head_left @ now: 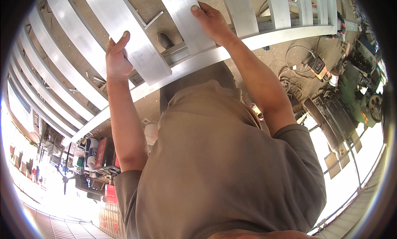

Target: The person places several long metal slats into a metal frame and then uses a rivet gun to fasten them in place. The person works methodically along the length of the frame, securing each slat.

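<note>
Two wide, silvery metal slats lie in front of me, across a frame of similar slats. My left hand (118, 55) is closed on the left edge of the left slat (142, 48), thumb on top and fingers mostly hidden below. This slat's near end rests over the long frame rail (244, 43) at an angle. On the right slat (184, 17), my right hand (211, 24) grips the right edge, its thumb on the upper face. That slat's near end meets the rail's far side; I cannot tell whether it is fixed.
Several curved-looking parallel slats (62, 57) spread left, more stand right. A shoe (165, 40) and metal offcuts (154, 19) show on the floor between slats. Cables (295, 59) and an orange-and-black power unit (317, 67) lie right, near a green machine (362, 92). A red cabinet (101, 153) stands left.
</note>
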Action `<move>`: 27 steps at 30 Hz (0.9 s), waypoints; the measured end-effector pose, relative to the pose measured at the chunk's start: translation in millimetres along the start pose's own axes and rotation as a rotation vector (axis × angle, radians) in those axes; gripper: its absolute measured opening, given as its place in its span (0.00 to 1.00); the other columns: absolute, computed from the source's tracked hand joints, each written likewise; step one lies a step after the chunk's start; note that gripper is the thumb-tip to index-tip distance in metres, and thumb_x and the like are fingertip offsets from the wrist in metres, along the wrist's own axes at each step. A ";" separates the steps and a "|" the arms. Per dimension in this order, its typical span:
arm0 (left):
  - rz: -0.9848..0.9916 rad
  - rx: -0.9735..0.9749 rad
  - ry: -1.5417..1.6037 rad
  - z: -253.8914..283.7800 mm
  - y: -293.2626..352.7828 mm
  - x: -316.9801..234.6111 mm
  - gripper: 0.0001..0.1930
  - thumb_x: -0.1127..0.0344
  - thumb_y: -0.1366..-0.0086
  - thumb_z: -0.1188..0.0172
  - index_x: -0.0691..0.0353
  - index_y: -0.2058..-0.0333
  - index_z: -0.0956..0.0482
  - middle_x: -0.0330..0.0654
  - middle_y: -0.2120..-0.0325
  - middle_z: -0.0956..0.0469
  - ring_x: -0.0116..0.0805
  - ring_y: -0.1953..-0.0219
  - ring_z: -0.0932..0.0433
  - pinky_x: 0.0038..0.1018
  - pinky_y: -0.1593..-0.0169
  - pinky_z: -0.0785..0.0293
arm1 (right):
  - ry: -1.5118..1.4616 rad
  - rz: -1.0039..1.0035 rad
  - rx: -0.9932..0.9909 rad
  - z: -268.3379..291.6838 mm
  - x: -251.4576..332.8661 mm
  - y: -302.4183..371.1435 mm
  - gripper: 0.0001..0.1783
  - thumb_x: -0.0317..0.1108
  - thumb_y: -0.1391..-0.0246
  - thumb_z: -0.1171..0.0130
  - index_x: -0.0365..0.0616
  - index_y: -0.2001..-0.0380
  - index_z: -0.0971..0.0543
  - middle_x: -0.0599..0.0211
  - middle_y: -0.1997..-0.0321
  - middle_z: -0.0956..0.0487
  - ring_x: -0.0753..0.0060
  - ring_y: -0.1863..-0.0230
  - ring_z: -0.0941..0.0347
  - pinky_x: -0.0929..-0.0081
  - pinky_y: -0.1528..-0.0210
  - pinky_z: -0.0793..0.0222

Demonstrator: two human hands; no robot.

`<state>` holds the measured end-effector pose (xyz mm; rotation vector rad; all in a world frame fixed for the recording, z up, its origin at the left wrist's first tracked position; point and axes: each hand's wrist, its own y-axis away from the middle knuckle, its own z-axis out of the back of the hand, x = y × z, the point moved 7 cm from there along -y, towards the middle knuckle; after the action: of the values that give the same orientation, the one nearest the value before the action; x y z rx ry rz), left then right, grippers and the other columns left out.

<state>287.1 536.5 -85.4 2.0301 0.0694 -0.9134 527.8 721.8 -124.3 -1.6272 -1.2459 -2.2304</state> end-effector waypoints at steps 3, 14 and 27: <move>-0.005 -0.005 -0.011 -4.0 3.1 -3.4 0.30 0.69 0.30 0.39 0.79 0.37 0.40 0.53 0.43 0.27 0.43 0.40 0.26 0.37 0.35 0.28 | -0.026 -0.046 0.014 0.3 -4.2 0.8 0.31 0.56 0.33 0.44 0.45 0.37 0.23 0.59 0.52 0.15 0.67 0.51 0.20 0.67 0.45 0.26; -0.006 -0.052 -0.039 -3.8 3.5 -3.1 0.31 0.68 0.30 0.38 0.79 0.36 0.40 0.52 0.42 0.29 0.42 0.38 0.29 0.37 0.32 0.33 | -0.029 -0.044 0.021 0.5 0.9 2.5 0.31 0.54 0.32 0.43 0.44 0.36 0.23 0.61 0.51 0.15 0.70 0.51 0.20 0.69 0.47 0.26; -0.017 -0.086 0.038 -3.6 3.1 -2.4 0.16 0.72 0.29 0.41 0.65 0.44 0.25 0.42 0.55 0.18 0.38 0.54 0.18 0.35 0.52 0.18 | -0.002 -0.032 -0.003 3.1 -4.0 -0.6 0.31 0.54 0.32 0.44 0.42 0.37 0.23 0.59 0.50 0.15 0.69 0.50 0.20 0.68 0.45 0.26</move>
<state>288.6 537.9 -80.5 1.9702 0.1454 -0.8678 531.5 722.8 -127.7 -1.6220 -1.2784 -2.2514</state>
